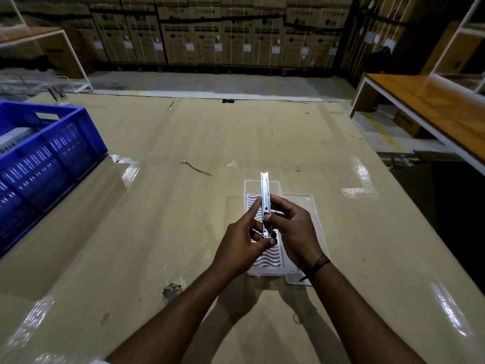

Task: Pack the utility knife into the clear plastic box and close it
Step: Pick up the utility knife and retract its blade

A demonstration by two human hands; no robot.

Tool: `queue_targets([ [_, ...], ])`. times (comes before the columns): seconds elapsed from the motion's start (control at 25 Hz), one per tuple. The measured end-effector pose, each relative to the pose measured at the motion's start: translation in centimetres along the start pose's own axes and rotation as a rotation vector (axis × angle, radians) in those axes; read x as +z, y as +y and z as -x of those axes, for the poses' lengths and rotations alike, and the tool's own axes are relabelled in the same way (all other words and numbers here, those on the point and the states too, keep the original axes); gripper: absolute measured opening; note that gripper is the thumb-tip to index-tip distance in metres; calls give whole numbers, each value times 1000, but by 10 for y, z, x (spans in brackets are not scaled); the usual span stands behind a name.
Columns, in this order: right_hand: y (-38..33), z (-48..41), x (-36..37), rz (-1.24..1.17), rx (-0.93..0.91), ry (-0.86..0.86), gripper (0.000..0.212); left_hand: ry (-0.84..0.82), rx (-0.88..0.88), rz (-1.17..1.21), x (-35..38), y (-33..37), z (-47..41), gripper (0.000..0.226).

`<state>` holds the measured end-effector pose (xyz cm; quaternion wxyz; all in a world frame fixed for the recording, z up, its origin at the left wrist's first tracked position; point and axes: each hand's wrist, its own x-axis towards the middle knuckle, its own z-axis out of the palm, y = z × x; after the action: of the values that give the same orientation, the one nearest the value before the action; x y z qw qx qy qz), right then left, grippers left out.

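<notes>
A slim silver utility knife (264, 190) stands nearly upright above the clear plastic box (252, 190). Both hands hold its lower half. My left hand (241, 245) pinches the bottom end, with its index finger along the left side. My right hand (294, 232) grips the knife from the right, thumb near the dark slider. The box lies open on the table below the hands, and a white wavy insert shows inside. Its clear lid (309, 203) lies flat to the right, partly hidden by my right hand and wrist.
The table is covered in taped brown cardboard (183, 232). A blue plastic crate (44, 153) sits at the left edge. A wooden bench (433, 109) stands to the right beyond the table edge. Stacked cartons line the back wall.
</notes>
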<state>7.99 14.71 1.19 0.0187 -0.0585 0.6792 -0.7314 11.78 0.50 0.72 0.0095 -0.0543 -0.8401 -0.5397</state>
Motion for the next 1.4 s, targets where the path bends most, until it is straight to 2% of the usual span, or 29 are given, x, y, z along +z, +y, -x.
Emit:
queue_targets([
  [0.4,3,-2,-3,29,-9,-18,55,0,51,-23,1,-8,-1,104],
  [0.64,15,3,5,103,12,-3,71,84,11,-317,-3,-23,2,91],
  [0.72,17,4,6,92,16,-12,71,35,-21,-225,-2,-25,2,84],
  [0.88,14,4,3,48,26,-10,70,-29,-208,324,-8,-21,-6,51],
  [0.92,13,4,3,32,27,-8,68,-17,-235,400,-9,-20,-8,39],
  [1.0,11,3,1,1,20,-12,63,40,-220,415,-11,-17,-11,18],
  [1.08,10,4,0,-23,13,-14,60,84,-193,409,-13,-14,-14,11],
  [1.4,9,6,-12,-20,38,3,57,79,-211,381,-6,-13,-21,15],
])
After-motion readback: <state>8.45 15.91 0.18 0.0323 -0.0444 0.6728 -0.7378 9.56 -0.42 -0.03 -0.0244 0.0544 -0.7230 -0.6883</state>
